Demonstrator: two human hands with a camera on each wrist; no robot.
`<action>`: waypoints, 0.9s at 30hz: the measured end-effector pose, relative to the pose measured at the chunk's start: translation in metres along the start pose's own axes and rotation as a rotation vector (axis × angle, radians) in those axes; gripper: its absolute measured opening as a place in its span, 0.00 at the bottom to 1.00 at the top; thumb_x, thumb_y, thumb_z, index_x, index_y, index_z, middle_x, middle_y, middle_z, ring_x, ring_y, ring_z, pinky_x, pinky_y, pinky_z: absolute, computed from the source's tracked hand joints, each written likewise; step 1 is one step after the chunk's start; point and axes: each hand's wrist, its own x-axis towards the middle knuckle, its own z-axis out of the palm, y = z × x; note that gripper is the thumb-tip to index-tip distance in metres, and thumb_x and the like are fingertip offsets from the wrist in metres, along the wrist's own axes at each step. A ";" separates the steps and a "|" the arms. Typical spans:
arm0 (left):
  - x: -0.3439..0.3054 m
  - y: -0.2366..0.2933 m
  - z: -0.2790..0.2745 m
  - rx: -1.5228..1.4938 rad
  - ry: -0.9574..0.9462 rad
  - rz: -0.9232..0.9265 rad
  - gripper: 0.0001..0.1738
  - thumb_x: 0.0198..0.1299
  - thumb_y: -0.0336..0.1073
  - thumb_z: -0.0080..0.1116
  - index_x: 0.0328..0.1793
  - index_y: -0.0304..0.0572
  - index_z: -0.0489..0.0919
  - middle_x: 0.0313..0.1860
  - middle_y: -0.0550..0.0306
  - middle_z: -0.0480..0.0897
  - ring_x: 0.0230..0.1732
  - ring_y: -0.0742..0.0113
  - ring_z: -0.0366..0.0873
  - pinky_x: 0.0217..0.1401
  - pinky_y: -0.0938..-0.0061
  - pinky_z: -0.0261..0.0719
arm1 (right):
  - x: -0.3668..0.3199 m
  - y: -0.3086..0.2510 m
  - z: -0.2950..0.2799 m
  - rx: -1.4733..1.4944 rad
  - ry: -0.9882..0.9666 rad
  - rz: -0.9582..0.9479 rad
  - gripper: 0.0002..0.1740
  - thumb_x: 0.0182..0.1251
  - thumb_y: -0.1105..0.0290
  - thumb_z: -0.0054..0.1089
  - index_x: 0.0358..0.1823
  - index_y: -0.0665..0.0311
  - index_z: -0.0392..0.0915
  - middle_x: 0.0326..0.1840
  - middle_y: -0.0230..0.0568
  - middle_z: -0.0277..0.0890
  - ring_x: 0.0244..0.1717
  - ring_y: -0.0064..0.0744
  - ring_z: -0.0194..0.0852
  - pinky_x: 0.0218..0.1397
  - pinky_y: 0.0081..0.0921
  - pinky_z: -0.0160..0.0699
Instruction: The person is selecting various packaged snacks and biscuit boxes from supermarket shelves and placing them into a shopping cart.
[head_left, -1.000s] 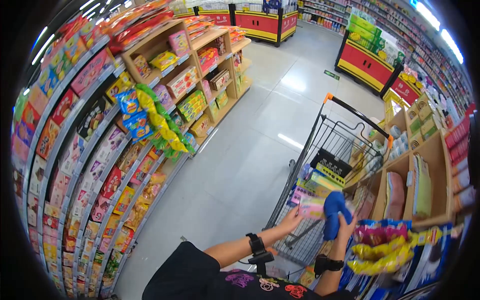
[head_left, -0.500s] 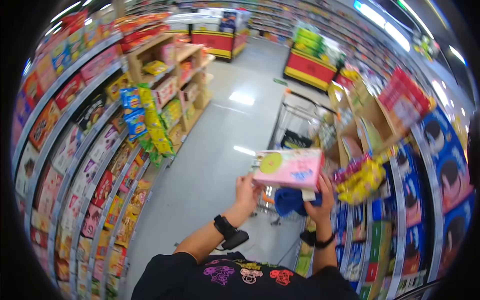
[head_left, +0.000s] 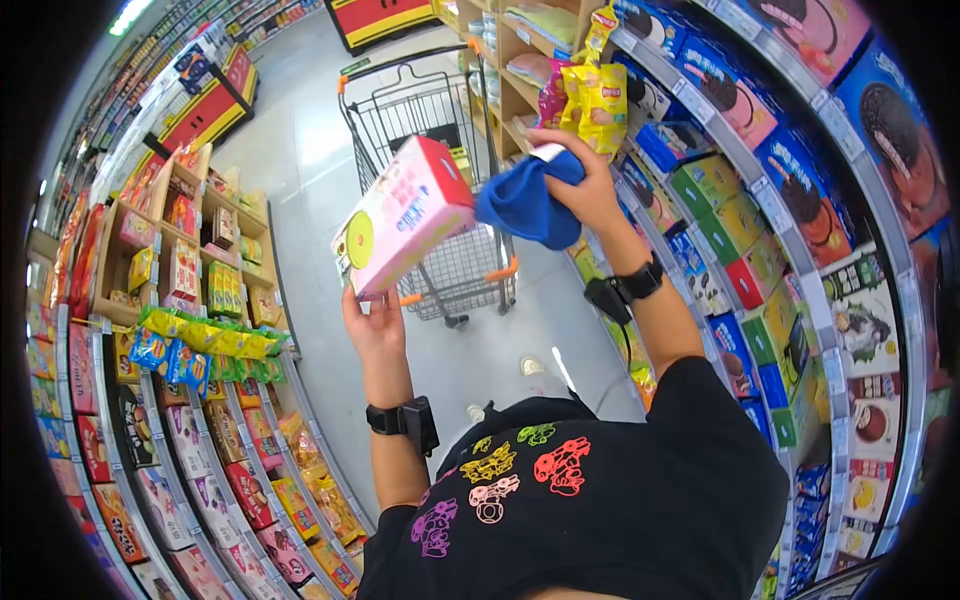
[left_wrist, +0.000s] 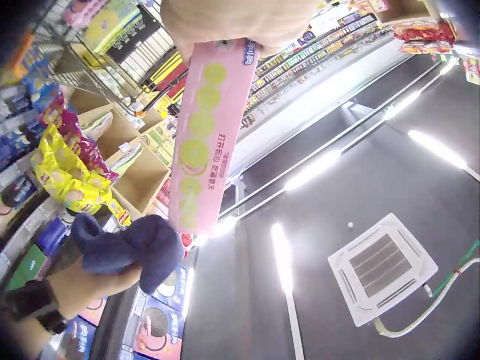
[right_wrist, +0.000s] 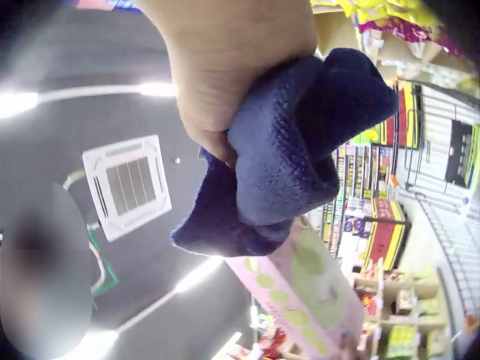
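Observation:
My left hand [head_left: 376, 325] grips the lower left end of a pink box [head_left: 405, 220] with green round pictures and a red end. The box is tilted, its red end up and to the right. Bunched in my right hand [head_left: 592, 195] is a dark blue cloth [head_left: 530, 205], held right beside the box's red end. In the left wrist view, the box's narrow pink side [left_wrist: 201, 142] stretches from my left fingers toward the cloth [left_wrist: 139, 244]. The right wrist view shows the thumb pressed into the folded cloth [right_wrist: 281, 157].
A wire shopping cart [head_left: 460, 290] with goods in it stands just beyond the box. Shelves of blue cookie boxes [head_left: 805, 205] run along the right. Yellow snack bags [head_left: 595, 100] hang there. Snack shelves [head_left: 185, 440] line the left, with grey aisle floor [head_left: 315, 350] between.
The pink box and blue cloth have come up from over the cart. The box has swung to a steeper tilt, the cloth moving from below it to its right end. The view has turned rightward.

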 end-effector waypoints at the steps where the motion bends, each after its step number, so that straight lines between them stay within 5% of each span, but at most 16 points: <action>1: -0.005 -0.003 0.009 -0.008 -0.015 -0.026 0.17 0.57 0.38 0.52 0.50 0.39 0.69 0.50 0.49 0.71 0.51 0.58 0.71 0.55 0.63 0.75 | -0.001 0.004 -0.005 0.106 0.003 0.042 0.29 0.44 0.80 0.61 0.53 0.62 0.71 0.47 0.38 0.74 0.47 0.25 0.72 0.52 0.20 0.69; 3: -0.011 -0.011 0.020 -0.003 -0.060 -0.022 0.16 0.57 0.39 0.52 0.49 0.40 0.70 0.48 0.51 0.73 0.50 0.58 0.72 0.53 0.66 0.76 | -0.002 0.023 -0.015 0.279 -0.050 0.113 0.29 0.51 0.76 0.59 0.58 0.63 0.66 0.51 0.39 0.72 0.49 0.27 0.71 0.54 0.22 0.69; 6: -0.018 -0.022 0.030 0.120 -0.106 0.021 0.18 0.59 0.43 0.46 0.51 0.40 0.70 0.47 0.54 0.75 0.49 0.62 0.74 0.49 0.70 0.77 | -0.012 0.044 -0.025 0.901 -0.205 0.479 0.30 0.57 0.67 0.58 0.62 0.64 0.61 0.54 0.42 0.70 0.51 0.28 0.71 0.56 0.24 0.69; 8: -0.030 -0.031 0.031 0.209 -0.140 0.039 0.20 0.60 0.45 0.43 0.52 0.39 0.70 0.49 0.53 0.76 0.49 0.63 0.74 0.49 0.71 0.77 | -0.030 0.071 -0.017 1.163 -0.415 0.604 0.36 0.61 0.55 0.52 0.66 0.67 0.53 0.53 0.45 0.70 0.52 0.30 0.71 0.55 0.26 0.70; 12: -0.039 -0.053 -0.001 0.195 -0.244 0.011 0.24 0.59 0.46 0.41 0.54 0.34 0.69 0.50 0.50 0.76 0.49 0.60 0.76 0.48 0.69 0.77 | -0.084 0.052 -0.005 1.264 -0.709 0.846 0.32 0.66 0.58 0.45 0.66 0.69 0.51 0.61 0.47 0.63 0.59 0.33 0.66 0.61 0.28 0.65; 16: -0.068 -0.065 -0.014 0.218 -0.212 0.013 0.26 0.59 0.45 0.41 0.56 0.31 0.67 0.49 0.45 0.76 0.46 0.58 0.78 0.47 0.68 0.78 | -0.112 0.044 0.000 1.318 -0.865 0.956 0.39 0.56 0.68 0.57 0.67 0.68 0.49 0.62 0.51 0.61 0.62 0.35 0.62 0.63 0.32 0.62; 17: -0.074 -0.068 -0.015 0.216 -0.203 0.007 0.26 0.59 0.45 0.41 0.56 0.31 0.66 0.49 0.45 0.76 0.46 0.57 0.78 0.47 0.68 0.78 | -0.105 0.027 -0.007 1.218 -0.891 1.112 0.40 0.53 0.74 0.57 0.67 0.66 0.48 0.61 0.52 0.61 0.61 0.35 0.63 0.62 0.32 0.63; 20: -0.083 -0.078 -0.015 0.219 -0.193 -0.025 0.27 0.59 0.45 0.41 0.56 0.30 0.66 0.49 0.44 0.76 0.45 0.57 0.78 0.47 0.68 0.79 | -0.119 0.060 0.002 1.078 -1.033 0.898 0.41 0.50 0.77 0.55 0.67 0.66 0.49 0.60 0.50 0.62 0.59 0.33 0.64 0.61 0.29 0.64; 27: -0.090 -0.092 -0.006 0.252 -0.167 -0.258 0.27 0.58 0.45 0.41 0.57 0.29 0.65 0.49 0.42 0.76 0.44 0.57 0.79 0.46 0.68 0.80 | -0.104 0.056 0.001 1.018 -0.889 0.956 0.35 0.49 0.77 0.55 0.63 0.68 0.58 0.55 0.44 0.68 0.52 0.30 0.69 0.56 0.25 0.68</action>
